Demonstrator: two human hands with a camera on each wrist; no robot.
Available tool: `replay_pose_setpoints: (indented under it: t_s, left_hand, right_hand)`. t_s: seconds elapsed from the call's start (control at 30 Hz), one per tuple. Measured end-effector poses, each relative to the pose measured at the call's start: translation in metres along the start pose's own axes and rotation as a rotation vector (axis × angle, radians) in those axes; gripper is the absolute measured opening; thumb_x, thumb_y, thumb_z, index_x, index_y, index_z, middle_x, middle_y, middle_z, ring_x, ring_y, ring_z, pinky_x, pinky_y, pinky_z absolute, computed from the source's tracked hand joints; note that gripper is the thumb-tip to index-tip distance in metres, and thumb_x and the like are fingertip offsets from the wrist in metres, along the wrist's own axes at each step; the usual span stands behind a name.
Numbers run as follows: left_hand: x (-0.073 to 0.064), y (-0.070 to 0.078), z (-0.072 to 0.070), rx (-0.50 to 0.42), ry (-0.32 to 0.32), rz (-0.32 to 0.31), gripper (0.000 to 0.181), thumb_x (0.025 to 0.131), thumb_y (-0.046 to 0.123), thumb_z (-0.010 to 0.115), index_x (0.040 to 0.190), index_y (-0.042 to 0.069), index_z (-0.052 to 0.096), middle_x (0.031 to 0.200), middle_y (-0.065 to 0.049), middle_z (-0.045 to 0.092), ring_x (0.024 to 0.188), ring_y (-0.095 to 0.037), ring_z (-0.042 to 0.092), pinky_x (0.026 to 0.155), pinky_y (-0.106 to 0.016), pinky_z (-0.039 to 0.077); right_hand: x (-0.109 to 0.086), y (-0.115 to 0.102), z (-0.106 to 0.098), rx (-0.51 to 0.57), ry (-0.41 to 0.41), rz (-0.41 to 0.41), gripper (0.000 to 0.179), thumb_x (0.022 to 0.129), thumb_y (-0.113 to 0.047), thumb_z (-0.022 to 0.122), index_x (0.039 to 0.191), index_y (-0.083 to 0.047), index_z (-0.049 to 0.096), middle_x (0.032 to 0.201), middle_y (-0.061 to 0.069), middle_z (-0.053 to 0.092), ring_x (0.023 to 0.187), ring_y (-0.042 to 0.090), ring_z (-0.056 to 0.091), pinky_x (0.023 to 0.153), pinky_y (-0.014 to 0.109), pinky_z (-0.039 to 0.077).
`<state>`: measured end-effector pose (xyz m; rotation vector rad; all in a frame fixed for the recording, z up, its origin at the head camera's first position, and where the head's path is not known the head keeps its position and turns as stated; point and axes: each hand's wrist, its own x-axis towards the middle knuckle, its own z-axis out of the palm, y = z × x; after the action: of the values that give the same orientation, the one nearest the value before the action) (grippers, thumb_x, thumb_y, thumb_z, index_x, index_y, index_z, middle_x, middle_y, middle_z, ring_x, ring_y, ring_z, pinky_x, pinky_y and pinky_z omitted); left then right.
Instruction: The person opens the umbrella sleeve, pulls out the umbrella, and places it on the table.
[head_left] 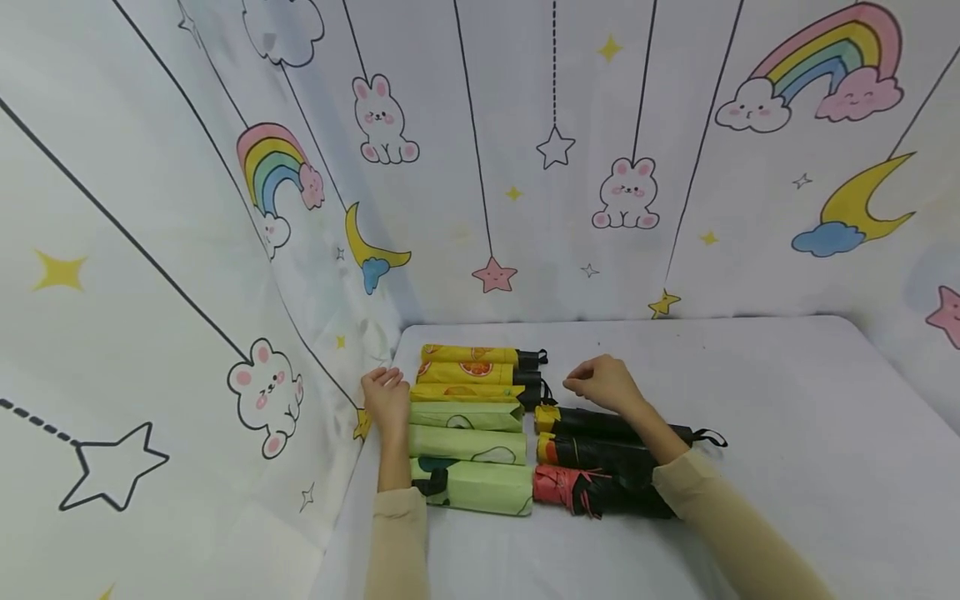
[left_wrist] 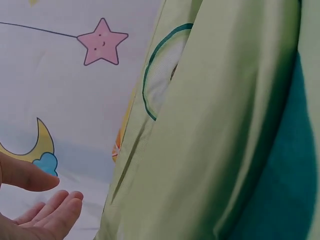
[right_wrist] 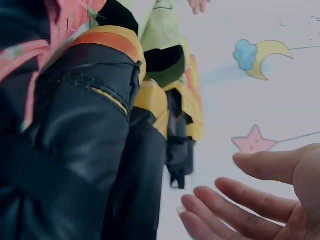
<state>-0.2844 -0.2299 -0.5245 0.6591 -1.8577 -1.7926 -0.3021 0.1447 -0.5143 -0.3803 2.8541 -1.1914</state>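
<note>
Folded umbrellas lie side by side on the white table. At the back are three yellow umbrellas (head_left: 465, 372) with orange-slice prints and black handles. In front of them lie three light green umbrellas (head_left: 468, 446), also large in the left wrist view (left_wrist: 200, 150). To their right are two black umbrellas (head_left: 600, 423) with yellow ends, and a black one with a red end (head_left: 551, 486). My left hand (head_left: 387, 400), fingers loosely bent, is beside the left ends of the yellow and green umbrellas. My right hand (head_left: 606, 383) hovers past the yellow umbrellas' handles, holding nothing.
White cloth walls (head_left: 480, 208) printed with rabbits, stars and rainbows rise behind and to the left of the table. The white tabletop (head_left: 787, 433) stretches to the right of the umbrellas. A loop strap (head_left: 711, 437) sticks out from one black umbrella.
</note>
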Motion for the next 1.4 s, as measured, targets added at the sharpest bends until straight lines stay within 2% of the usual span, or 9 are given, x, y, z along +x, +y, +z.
replay_pose_setpoints:
  t_s: [0.2, 0.37, 0.5, 0.63, 0.77, 0.9, 1.07, 1.2, 1.4]
  left_hand:
    - [0.004, 0.000, 0.006, 0.054, -0.040, -0.015, 0.049, 0.094, -0.010, 0.062, 0.138, -0.005, 0.042, 0.131, -0.025, 0.061, 0.125, -0.041, 0.063, 0.101, -0.053, 0.054]
    - [0.007, -0.005, 0.006, 0.104, -0.052, -0.010, 0.050, 0.093, -0.010, 0.059, 0.140, -0.006, 0.041, 0.129, -0.025, 0.062, 0.128, -0.040, 0.061, 0.101, -0.053, 0.053]
    - [0.007, -0.009, 0.006, 0.123, -0.070, -0.023, 0.052, 0.094, -0.008, 0.056, 0.143, -0.004, 0.039, 0.132, -0.024, 0.060, 0.133, -0.041, 0.056, 0.101, -0.054, 0.052]
    - [0.006, -0.015, 0.008, 0.136, -0.087, -0.035, 0.051, 0.095, -0.008, 0.054, 0.143, -0.003, 0.038, 0.132, -0.022, 0.060, 0.135, -0.042, 0.054, 0.101, -0.055, 0.050]
    - [0.008, -0.020, 0.012, 0.141, -0.085, -0.034, 0.050, 0.096, -0.008, 0.052, 0.144, -0.005, 0.038, 0.133, -0.024, 0.060, 0.134, -0.043, 0.054, 0.104, -0.055, 0.049]
    - [0.010, -0.023, 0.013, 0.141, -0.080, -0.027, 0.049, 0.096, -0.009, 0.050, 0.142, -0.006, 0.038, 0.135, -0.028, 0.059, 0.133, -0.043, 0.055, 0.106, -0.055, 0.049]
    - [0.012, -0.029, 0.014, 0.136, -0.071, -0.026, 0.046, 0.096, -0.010, 0.050, 0.140, -0.007, 0.038, 0.134, -0.029, 0.060, 0.131, -0.043, 0.057, 0.106, -0.054, 0.049]
    - [0.012, -0.032, 0.015, 0.125, -0.067, -0.038, 0.046, 0.096, -0.012, 0.049, 0.141, -0.007, 0.038, 0.134, -0.030, 0.059, 0.129, -0.044, 0.057, 0.106, -0.055, 0.049]
    - [0.013, -0.034, 0.015, 0.070, -0.048, -0.053, 0.045, 0.095, -0.015, 0.043, 0.140, -0.009, 0.040, 0.131, -0.032, 0.060, 0.128, -0.045, 0.059, 0.104, -0.055, 0.050]
  right_hand:
    - [0.016, -0.005, 0.017, 0.069, -0.018, 0.045, 0.032, 0.097, -0.032, 0.076, 0.106, -0.001, 0.081, 0.085, 0.011, 0.078, 0.076, 0.030, 0.076, 0.061, 0.034, 0.061]
    - [0.022, -0.008, 0.031, 0.044, -0.031, 0.058, 0.039, 0.098, -0.036, 0.075, 0.107, 0.001, 0.080, 0.080, 0.009, 0.077, 0.069, 0.025, 0.074, 0.059, 0.035, 0.061]
    - [0.027, -0.009, 0.041, 0.007, -0.059, 0.074, 0.036, 0.096, -0.034, 0.078, 0.106, 0.001, 0.080, 0.078, 0.006, 0.075, 0.064, 0.019, 0.071, 0.059, 0.035, 0.060]
    - [0.033, -0.006, 0.049, -0.041, -0.082, 0.085, 0.034, 0.093, -0.032, 0.080, 0.105, 0.000, 0.081, 0.083, 0.006, 0.077, 0.063, 0.016, 0.068, 0.061, 0.036, 0.060]
    - [0.035, -0.006, 0.056, -0.063, -0.091, 0.080, 0.032, 0.092, -0.035, 0.080, 0.093, -0.003, 0.083, 0.074, 0.005, 0.075, 0.058, 0.013, 0.063, 0.055, 0.031, 0.053]
    - [0.038, -0.007, 0.063, -0.060, -0.100, 0.078, 0.036, 0.092, -0.035, 0.080, 0.070, -0.007, 0.080, 0.049, -0.003, 0.057, 0.044, 0.011, 0.048, 0.045, 0.025, 0.038]
    - [0.040, -0.010, 0.067, -0.056, -0.118, 0.109, 0.046, 0.090, -0.034, 0.082, 0.052, -0.013, 0.068, 0.042, -0.009, 0.042, 0.041, 0.008, 0.037, 0.043, 0.023, 0.030]
    - [0.040, -0.012, 0.067, -0.034, -0.164, 0.152, 0.052, 0.090, -0.035, 0.082, 0.048, -0.014, 0.059, 0.043, -0.008, 0.036, 0.041, 0.009, 0.033, 0.043, 0.024, 0.029]
    - [0.041, -0.009, 0.067, 0.029, -0.207, 0.197, 0.046, 0.090, -0.035, 0.083, 0.054, -0.009, 0.069, 0.046, -0.007, 0.039, 0.045, 0.010, 0.035, 0.048, 0.026, 0.033]
